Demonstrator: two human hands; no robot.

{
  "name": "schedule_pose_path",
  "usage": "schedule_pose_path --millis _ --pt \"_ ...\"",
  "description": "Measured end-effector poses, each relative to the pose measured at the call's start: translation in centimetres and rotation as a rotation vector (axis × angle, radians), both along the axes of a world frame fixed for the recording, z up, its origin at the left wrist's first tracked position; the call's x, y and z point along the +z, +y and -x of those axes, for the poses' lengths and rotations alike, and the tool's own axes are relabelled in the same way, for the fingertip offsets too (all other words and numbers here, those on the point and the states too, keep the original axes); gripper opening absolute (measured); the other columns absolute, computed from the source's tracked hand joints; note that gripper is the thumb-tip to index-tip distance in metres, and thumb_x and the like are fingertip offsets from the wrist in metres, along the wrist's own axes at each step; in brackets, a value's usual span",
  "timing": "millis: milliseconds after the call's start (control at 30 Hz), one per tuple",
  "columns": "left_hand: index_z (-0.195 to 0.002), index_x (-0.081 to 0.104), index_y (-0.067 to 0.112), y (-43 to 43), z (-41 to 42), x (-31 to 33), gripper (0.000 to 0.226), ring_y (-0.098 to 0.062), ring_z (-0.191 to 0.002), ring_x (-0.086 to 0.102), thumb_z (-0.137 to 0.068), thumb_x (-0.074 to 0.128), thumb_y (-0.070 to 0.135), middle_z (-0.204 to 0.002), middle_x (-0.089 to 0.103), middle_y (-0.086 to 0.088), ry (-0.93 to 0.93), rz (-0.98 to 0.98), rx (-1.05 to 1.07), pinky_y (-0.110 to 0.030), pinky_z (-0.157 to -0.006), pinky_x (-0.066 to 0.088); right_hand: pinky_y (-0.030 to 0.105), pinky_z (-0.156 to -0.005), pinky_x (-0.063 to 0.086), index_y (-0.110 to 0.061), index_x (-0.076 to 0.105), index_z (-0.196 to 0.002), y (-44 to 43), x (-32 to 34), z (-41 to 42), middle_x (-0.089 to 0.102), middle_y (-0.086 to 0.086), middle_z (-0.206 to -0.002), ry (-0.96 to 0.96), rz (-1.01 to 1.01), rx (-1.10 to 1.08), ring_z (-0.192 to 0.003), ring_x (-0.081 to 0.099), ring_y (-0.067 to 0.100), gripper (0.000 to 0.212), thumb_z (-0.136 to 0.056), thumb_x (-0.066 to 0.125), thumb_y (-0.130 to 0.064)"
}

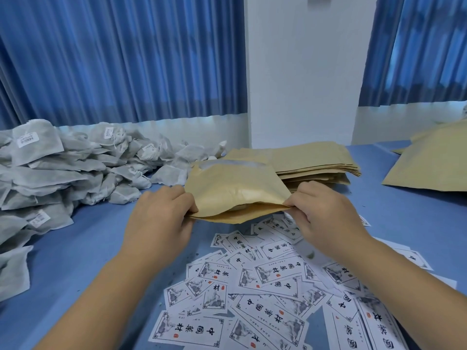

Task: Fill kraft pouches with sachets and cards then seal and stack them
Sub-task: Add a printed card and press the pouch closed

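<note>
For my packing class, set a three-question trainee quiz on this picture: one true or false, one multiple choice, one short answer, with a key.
1. True or false: the left hand and the right hand both grip the kraft pouch.
2. Where does the sachet pile lie, seen from the person? A) left of the held pouch B) right of it C) inside it
3. What lies scattered on the blue table nearest the person?

Key: 1 true; 2 A; 3 printed cards.
</note>
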State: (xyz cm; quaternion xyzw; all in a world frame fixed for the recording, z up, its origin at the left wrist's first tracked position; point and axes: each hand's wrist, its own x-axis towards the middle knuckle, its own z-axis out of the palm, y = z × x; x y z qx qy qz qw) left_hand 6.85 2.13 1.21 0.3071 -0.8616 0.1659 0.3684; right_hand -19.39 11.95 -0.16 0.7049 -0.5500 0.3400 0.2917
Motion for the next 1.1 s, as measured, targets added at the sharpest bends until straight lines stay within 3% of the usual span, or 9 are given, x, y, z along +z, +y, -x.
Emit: schedule_pose_path --millis 167,300,500,633,833,1000,1100 --pt "-0.07 0.067 0.012 0.4 0.3 0.0 0.028 -0.028 -0.062 0.058 -0.055 0.084 -0.005 -0.069 0.061 0.0 -0.048 -0.047 -0.016 -0.039 -0.057 0.043 0.03 -0.046 0.045 -0.005 0.071 -0.075 0.3 0.0 -0.2 0.059 0.005 -0.066 0.02 -0.022 -0.003 -0.06 0.057 0.028 0.014 -0.066 0.079 0.002" --pt "-0.063 0.065 0.01 0.3 0.4 -0.1 0.026 -0.027 -0.054 0.055 -0.055 0.081 -0.008 -0.062 0.057 0.0 -0.031 -0.009 0.001 -0.033 -0.056 0.036 0.024 -0.051 0.035 -0.01 0.071 -0.077 0.3 0.1 -0.7 0.058 0.002 -0.068 0.086 -0.065 -0.02 -0.062 0.056 0.025 0.017 -0.064 0.08 -0.005" --pt "-0.063 0.058 0.01 0.6 0.6 -0.2 0.033 -0.027 -0.053 0.049 -0.053 0.082 -0.009 -0.063 0.05 0.0 -0.058 -0.007 0.017 -0.031 -0.056 0.033 0.031 -0.047 0.047 -0.006 0.072 -0.071 0.1 -0.1 -1.9 0.06 0.005 -0.065 0.148 -0.033 0.029 -0.058 0.057 0.028 0.021 -0.056 0.081 0.005" --pt "-0.073 0.065 0.012 0.8 1.3 -0.5 0.028 -0.029 -0.062 0.056 -0.057 0.082 -0.004 -0.072 0.06 0.0 -0.058 -0.014 0.005 -0.032 -0.058 0.031 0.034 -0.047 0.048 -0.005 0.071 -0.068 0.1 0.0 -2.0 0.061 0.005 -0.064 0.114 0.002 0.02 -0.057 0.057 0.028 0.022 -0.053 0.077 0.011" --pt "-0.066 0.07 0.013 1.2 2.1 -0.9 0.029 -0.027 -0.053 0.056 -0.052 0.088 -0.005 -0.067 0.062 0.001 -0.047 0.015 -0.033 -0.034 -0.054 0.035 0.033 -0.051 0.046 -0.006 0.068 -0.072 0.2 0.0 -2.2 0.06 0.004 -0.07 0.081 -0.057 0.003 -0.061 0.054 0.026 0.009 -0.067 0.074 -0.001" --pt "-0.065 0.065 0.011 1.2 2.0 -0.8 0.03 -0.027 -0.053 0.052 -0.053 0.085 -0.007 -0.066 0.058 0.001 -0.046 0.003 -0.013 -0.034 -0.053 0.034 0.036 -0.054 0.048 -0.01 0.07 -0.078 0.0 0.0 -2.8 0.061 0.003 -0.073 0.106 -0.054 0.023 -0.065 0.057 0.027 0.011 -0.071 0.078 -0.01" --pt "-0.067 0.059 0.011 1.7 2.4 -0.8 0.028 -0.027 -0.054 0.049 -0.056 0.081 -0.002 -0.066 0.054 -0.001 -0.061 0.022 0.01 -0.034 -0.054 0.032 0.036 -0.05 0.048 -0.008 0.071 -0.071 -0.1 -0.1 -3.2 0.062 0.003 -0.067 0.133 -0.003 0.043 -0.06 0.057 0.028 0.014 -0.063 0.08 0.0"
